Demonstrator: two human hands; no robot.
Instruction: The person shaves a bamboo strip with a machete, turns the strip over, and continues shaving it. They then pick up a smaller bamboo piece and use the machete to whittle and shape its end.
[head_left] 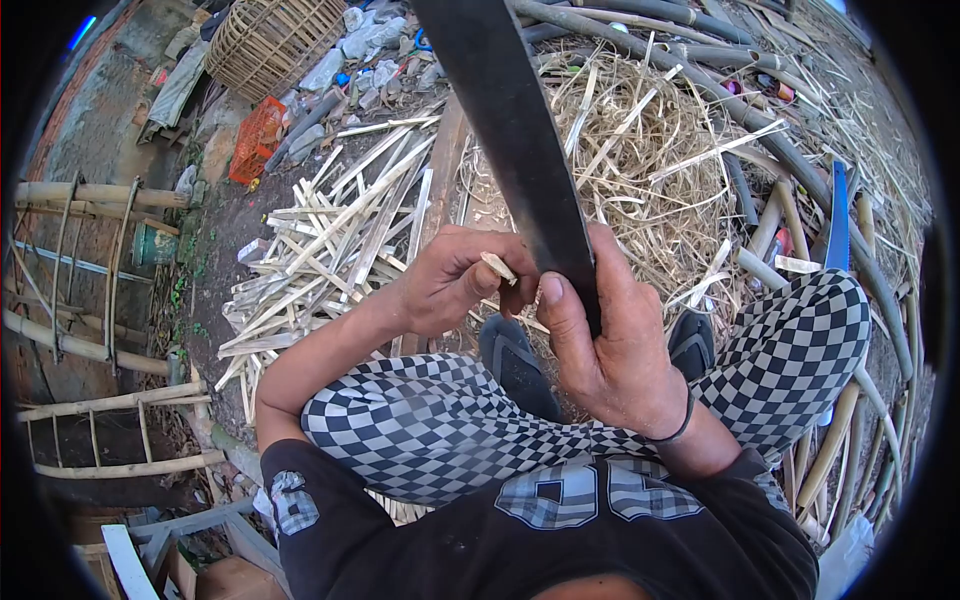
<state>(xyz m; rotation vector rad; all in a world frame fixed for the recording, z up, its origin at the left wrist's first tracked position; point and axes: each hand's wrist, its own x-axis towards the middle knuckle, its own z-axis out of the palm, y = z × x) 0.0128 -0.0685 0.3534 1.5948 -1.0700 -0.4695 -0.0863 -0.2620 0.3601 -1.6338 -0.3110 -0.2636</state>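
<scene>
My right hand (625, 355) is wrapped around the near end of a machete (510, 130), thumb pressed along its flat. The wide dark blade slants up and away, past the top edge of the view. In my left hand (455, 280), curled fingers pinch a pale bamboo strip (497, 267) whose cut end shows between thumb and forefinger. The strip's end lies close to the left side of the blade, near my right thumb. Most of the strip is hidden by the fingers.
A pile of split bamboo strips (340, 240) lies to the left, beside a wooden plank (445, 165). Curly shavings (640, 170) heap up ahead. Bamboo poles and a blue saw (838, 220) are at the right. An orange crate (257, 140) and a woven basket (275, 45) stand at the far left.
</scene>
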